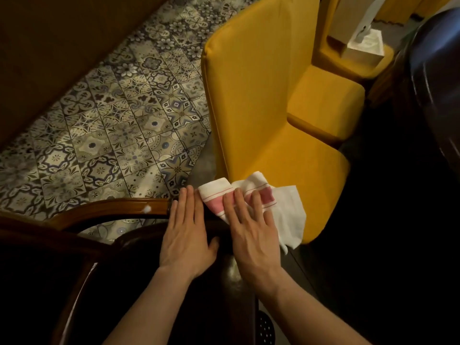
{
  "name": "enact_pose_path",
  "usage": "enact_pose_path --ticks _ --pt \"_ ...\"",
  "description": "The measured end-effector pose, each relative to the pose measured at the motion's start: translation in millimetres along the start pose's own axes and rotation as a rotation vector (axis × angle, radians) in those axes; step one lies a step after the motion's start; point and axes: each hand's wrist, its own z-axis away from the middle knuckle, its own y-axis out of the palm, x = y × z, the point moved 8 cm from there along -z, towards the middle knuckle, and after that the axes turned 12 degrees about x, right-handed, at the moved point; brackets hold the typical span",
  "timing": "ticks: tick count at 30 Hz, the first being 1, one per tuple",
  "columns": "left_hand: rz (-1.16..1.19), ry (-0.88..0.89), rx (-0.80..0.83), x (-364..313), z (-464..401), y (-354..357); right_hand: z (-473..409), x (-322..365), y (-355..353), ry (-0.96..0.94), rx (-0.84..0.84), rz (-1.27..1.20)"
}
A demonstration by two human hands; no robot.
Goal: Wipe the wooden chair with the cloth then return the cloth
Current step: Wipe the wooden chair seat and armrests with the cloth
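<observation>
The right hand (251, 225) lies flat, fingers spread, pressing the cloth (261, 202) onto the top rail of the wooden chair (107, 210), probably to rub it. The left hand (186, 235), open too, steadies the rail beside it. The cloth is soft, white, pink-striped; the wood curved and glossy. A mustard upholstered chair (261, 95) stands just beyond.

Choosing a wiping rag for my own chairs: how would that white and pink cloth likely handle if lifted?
Probably floppy: the cloth lies rumpled and folded under the right hand. Likely light, since its loose corner droops thinly. Probably not slippery, being woven fabric.
</observation>
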Motion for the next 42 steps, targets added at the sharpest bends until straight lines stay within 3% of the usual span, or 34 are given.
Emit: enact_pose_path --ticks 23,42 --pt "-0.031 0.009 -0.003 3 1 0 6 -34 5 -0.054 0.105 0.163" --pt "0.016 0.012 -0.031 3 0 2 17 -74 4 0.01 0.053 0.168"
